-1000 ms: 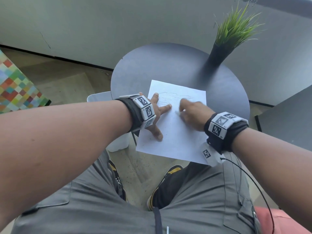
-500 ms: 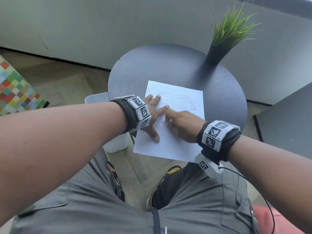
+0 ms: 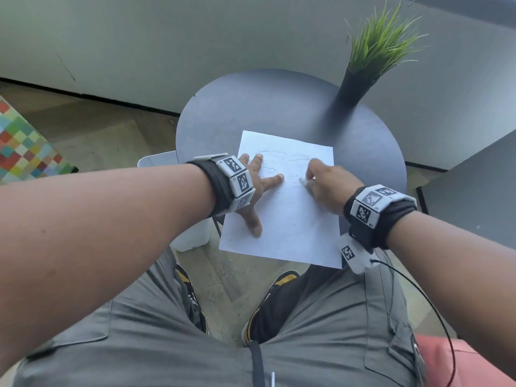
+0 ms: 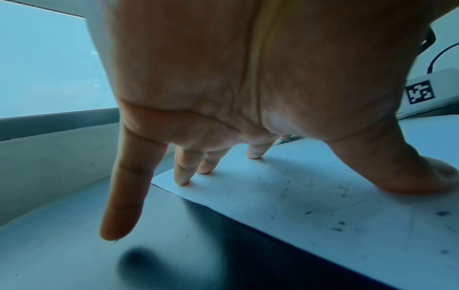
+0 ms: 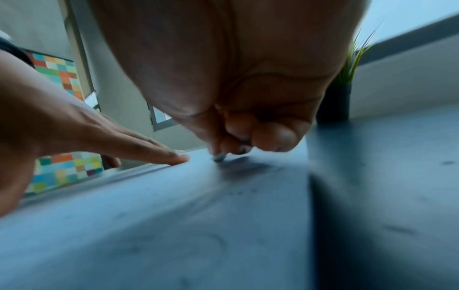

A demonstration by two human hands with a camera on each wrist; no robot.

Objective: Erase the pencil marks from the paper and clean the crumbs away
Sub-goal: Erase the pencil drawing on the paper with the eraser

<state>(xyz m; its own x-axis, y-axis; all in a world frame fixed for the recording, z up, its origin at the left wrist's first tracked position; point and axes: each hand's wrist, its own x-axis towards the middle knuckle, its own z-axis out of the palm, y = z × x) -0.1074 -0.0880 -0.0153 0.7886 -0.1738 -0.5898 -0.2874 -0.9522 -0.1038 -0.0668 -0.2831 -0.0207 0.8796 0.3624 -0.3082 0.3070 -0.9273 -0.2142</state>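
Note:
A white sheet of paper [image 3: 290, 219] lies on the round dark table [image 3: 265, 107], its near end hanging over the table's edge. Faint pencil marks [image 3: 282, 159] cross its upper part, and dark crumbs [image 4: 340, 225] speckle the sheet. My left hand [image 3: 258, 185] lies flat with spread fingers, pressing the paper's left side; its little finger [image 4: 121, 196] hangs off the sheet above the table. My right hand [image 3: 324, 180] pinches a small white eraser [image 3: 305, 182] against the paper at the right of the marks; the eraser's tip [image 5: 219, 158] touches the sheet.
A dark vase with green grass [image 3: 371, 51] stands at the table's far right. A white bin [image 3: 192, 238] sits under the table on the left. A dark surface [image 3: 474, 191] lies to the right, a chequered mat [image 3: 25, 143] on the floor at left.
My right hand with the eraser has swung from the paper's left-middle, near the left index finger, back to the right across the marks. The left hand stays pressed on the sheet.

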